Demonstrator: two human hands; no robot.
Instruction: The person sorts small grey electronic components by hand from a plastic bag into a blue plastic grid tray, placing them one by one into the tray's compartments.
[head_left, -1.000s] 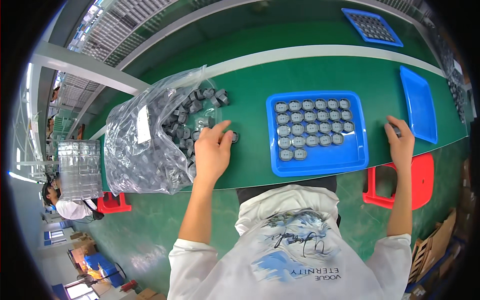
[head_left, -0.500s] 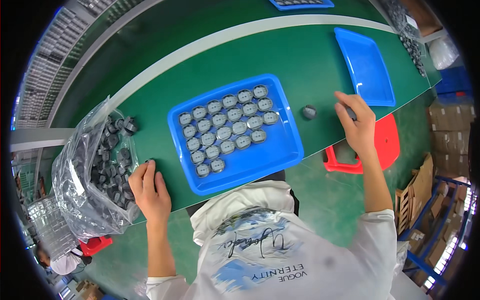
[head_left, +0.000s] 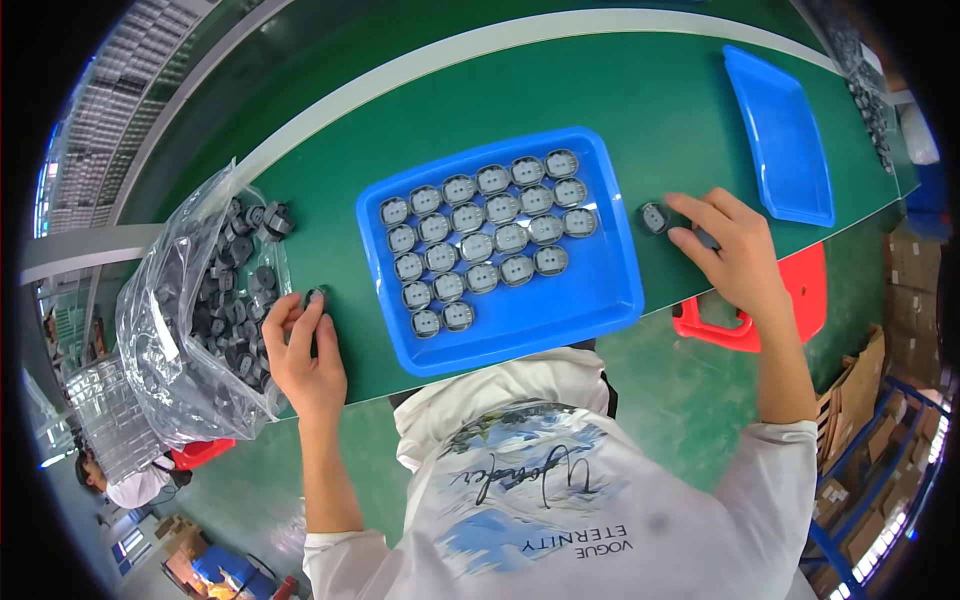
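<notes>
Near the lower left of the frame, the left hand (head_left: 305, 355) pinched a small round grey part (head_left: 317, 296) at its fingertips on the green worktop (head_left: 640, 110), just beside the clear bag of parts (head_left: 190, 320); half a second earlier it had lain flat by the bag. At centre right, the right hand (head_left: 735, 250), fingers curled, touched another grey part (head_left: 654, 217) lying just right of the blue tray (head_left: 530, 320); whether it gripped anything could not be told. Rows of parts filled the tray's upper half. Farther off, at upper right, lay an empty blue tray (head_left: 780, 130). The view had shifted since then.
</notes>
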